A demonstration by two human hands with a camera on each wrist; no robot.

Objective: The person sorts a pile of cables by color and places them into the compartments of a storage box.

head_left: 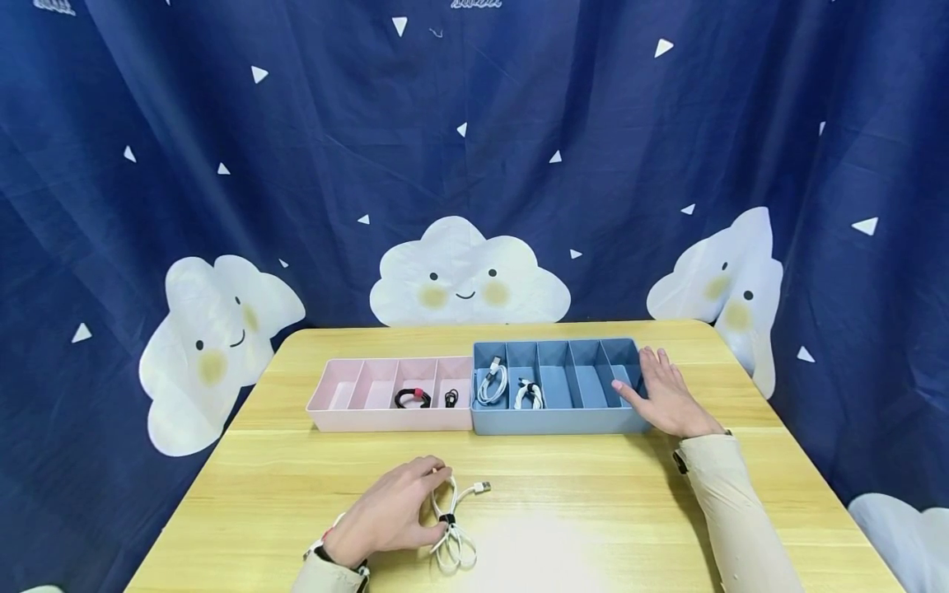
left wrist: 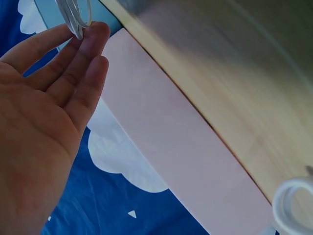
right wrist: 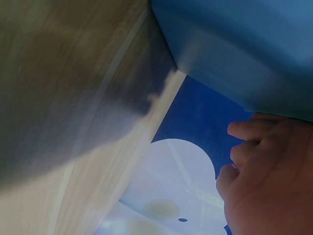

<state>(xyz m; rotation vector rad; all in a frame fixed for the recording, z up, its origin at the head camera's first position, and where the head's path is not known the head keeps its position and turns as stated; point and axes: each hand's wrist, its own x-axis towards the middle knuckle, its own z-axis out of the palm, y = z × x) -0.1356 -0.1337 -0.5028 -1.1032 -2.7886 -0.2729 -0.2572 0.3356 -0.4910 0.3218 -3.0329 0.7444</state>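
Note:
My left hand (head_left: 396, 509) pinches a white USB cable (head_left: 458, 543) between thumb and fingers, low over the front of the table. A black tie binds the cable's middle, and its plug points right. In the left wrist view, the fingertips of the left hand (left wrist: 58, 98) meet the white cable loops (left wrist: 73, 14). My right hand (head_left: 673, 397) rests against the right end of the blue divided box (head_left: 563, 422), fingers extended along its outside and thumb at the rim. The right wrist view shows the right hand (right wrist: 274, 171) beside the blue box wall (right wrist: 230, 54).
A pink divided box (head_left: 393, 420) adjoins the blue one on its left. It holds a black cable with a red tie (head_left: 412, 399) and a small black cable (head_left: 451, 399). Two white cable bundles (head_left: 493, 385) lie in separate blue compartments. Behind the wooden table (head_left: 593, 511) hangs a blue curtain (head_left: 474, 173).

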